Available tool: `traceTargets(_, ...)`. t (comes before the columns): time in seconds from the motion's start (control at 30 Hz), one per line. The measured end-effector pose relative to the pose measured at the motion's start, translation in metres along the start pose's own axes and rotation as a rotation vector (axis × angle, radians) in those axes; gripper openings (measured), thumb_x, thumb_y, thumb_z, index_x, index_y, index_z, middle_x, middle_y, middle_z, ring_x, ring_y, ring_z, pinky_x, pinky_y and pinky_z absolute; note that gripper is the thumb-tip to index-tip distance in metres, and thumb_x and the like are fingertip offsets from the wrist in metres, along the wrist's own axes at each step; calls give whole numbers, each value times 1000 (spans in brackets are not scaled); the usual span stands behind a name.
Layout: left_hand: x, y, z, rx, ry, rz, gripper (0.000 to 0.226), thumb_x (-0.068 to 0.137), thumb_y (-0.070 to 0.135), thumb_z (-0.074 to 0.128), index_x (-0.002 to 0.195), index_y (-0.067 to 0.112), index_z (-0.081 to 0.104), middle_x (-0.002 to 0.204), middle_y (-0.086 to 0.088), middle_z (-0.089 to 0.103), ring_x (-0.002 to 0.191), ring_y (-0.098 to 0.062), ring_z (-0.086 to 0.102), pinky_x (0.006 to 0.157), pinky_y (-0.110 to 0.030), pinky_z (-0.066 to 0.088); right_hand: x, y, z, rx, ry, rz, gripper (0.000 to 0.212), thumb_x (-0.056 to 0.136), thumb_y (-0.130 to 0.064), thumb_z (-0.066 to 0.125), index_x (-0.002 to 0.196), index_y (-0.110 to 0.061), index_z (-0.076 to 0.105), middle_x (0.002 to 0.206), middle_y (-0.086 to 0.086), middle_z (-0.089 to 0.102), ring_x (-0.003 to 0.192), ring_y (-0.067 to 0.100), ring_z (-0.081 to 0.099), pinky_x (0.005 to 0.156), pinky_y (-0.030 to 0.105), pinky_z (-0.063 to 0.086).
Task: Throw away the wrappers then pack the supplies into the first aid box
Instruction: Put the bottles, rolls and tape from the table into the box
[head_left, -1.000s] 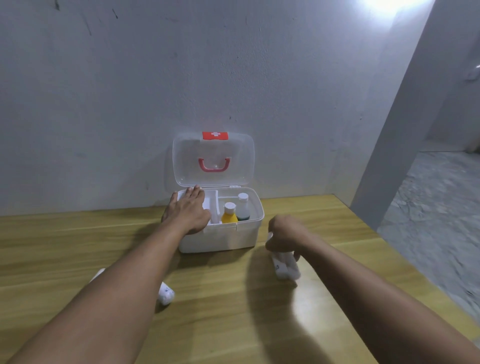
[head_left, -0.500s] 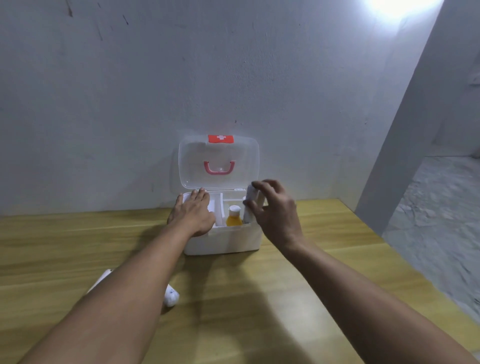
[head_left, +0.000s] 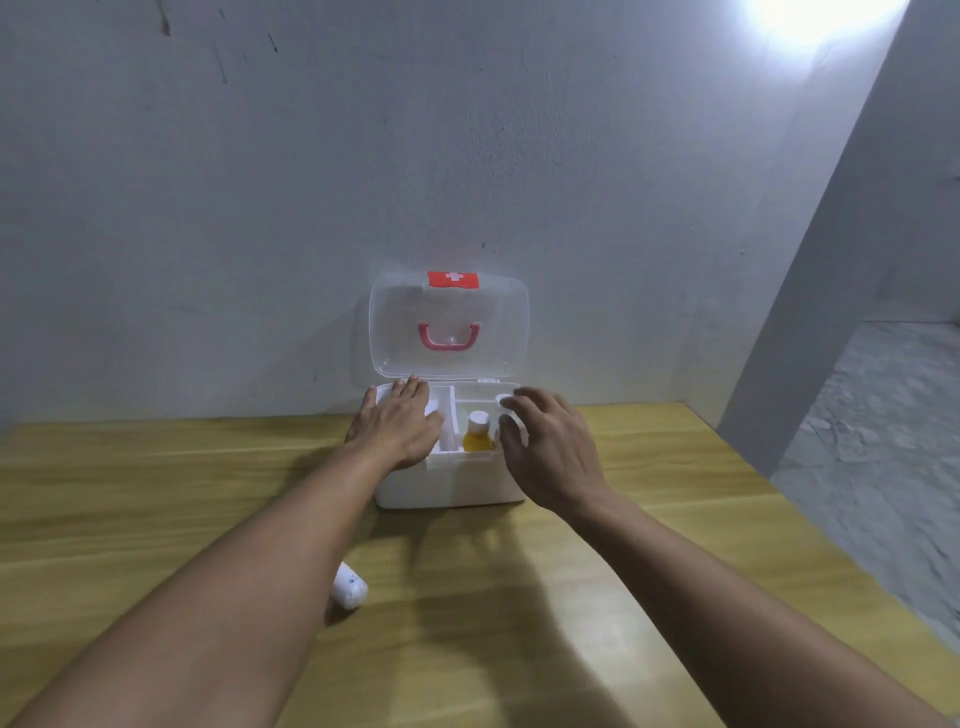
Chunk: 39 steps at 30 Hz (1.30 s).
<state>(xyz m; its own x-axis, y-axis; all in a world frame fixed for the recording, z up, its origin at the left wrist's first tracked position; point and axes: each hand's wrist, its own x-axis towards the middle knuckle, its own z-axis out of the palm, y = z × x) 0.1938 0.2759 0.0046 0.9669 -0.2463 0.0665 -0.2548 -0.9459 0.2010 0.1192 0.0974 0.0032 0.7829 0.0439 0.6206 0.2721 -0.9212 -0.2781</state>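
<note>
Step in hand: packing is judged to be under way; no wrappers are seen on the surface (head_left: 649, 519).
First aid box (head_left: 449, 483): set open on the surface by the wall, its clear lid (head_left: 449, 325) stood upright.
Contents: a yellow bottle (head_left: 477, 434) with a white cap is stood in a right-hand compartment; a white-capped container (head_left: 504, 402) is seen just beside it.
Left hand (head_left: 400, 428): laid flat and spread over the box's left side; nothing is seen to be held.
Right hand (head_left: 550, 447): fingers loosely spread around the white-capped container at the box's right end; whether it is gripped or let go cannot be told.
Remaining supply: a white tube (head_left: 349, 586) is left lying on the surface, partly hidden by the left forearm.
Next move: the right hand would need to be drawn clear, and the tube fetched and fitted into a free compartment.
</note>
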Motion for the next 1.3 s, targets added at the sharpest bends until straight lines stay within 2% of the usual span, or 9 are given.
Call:
traceTargets(0.1,-2,-3,-6,-253,95,16,56,103,35,19,154,12,16,164,-3,10,152,-16,5,123,-44,-2,8,-7,4,31,-222,-39,47,99,-39,36,142,-22,38,156,7,29,143,26,24,114,40,26)
traceTargets(0.27,-22,-18,-24,-364,226,-1,51,104,31,21,150,13,33,161,-5,24,150,-20,16,122,-46,4,1,-4,17,-85,-423,-83,63,97,-55,24,151,-27,9,162,-2,2,148,20,-6,121,43,7)
traceTargets(0.37,-47,-34,-34,-439,294,-82,41,97,34,29,94,15,65,125,-21,62,111,-37,56,93,-42,42,-2,-2,20,-140,-406,-98,67,95,-58,24,152,-28,2,162,-4,-2,147,19,-10,121,41,5)
traceTargets(0.43,-65,-47,-36,-441,345,-158,41,86,37,28,66,10,51,93,-24,67,83,-36,56,71,-38,43,-3,-3,21,-155,-397,-102,69,95,-59,25,151,-28,1,162,-3,-3,147,19,-11,121,40,4)
traceTargets(0.57,-101,-76,-30,-390,221,-305,25,84,28,51,81,14,72,92,-9,73,89,-32,65,80,-36,55,-4,-4,22,-177,-383,-104,71,94,-61,27,151,-26,2,162,-3,-1,147,20,-9,120,39,4)
traceTargets(0.77,-137,-92,-19,-231,-4,-418,17,73,23,61,81,18,76,88,-2,73,84,-22,67,77,-37,58,-6,-5,21,-163,-350,-104,72,93,-61,30,151,-26,7,162,-2,6,148,21,-4,119,38,6)
traceTargets(0.93,-140,-82,-6,-172,101,-497,33,75,44,72,90,15,69,95,-6,69,90,-26,65,70,-31,51,-6,-5,22,-169,-355,-89,75,89,-66,25,151,-28,7,162,-2,5,148,21,-3,119,39,9)
traceTargets(1.07,-144,-90,1,11,153,-606,34,84,33,67,110,11,65,125,-11,56,118,-32,50,91,-41,47,-6,-6,21,-174,-367,-85,72,92,-63,29,151,-28,6,162,-3,4,148,21,-5,119,38,7)
traceTargets(1.3,-144,-99,8,-187,190,-543,12,86,6,61,95,13,60,114,-12,62,102,-30,59,75,-33,45,-7,-7,21,-165,-364,-83,72,91,-64,29,151,-29,7,162,-3,4,148,21,-5,119,40,8)
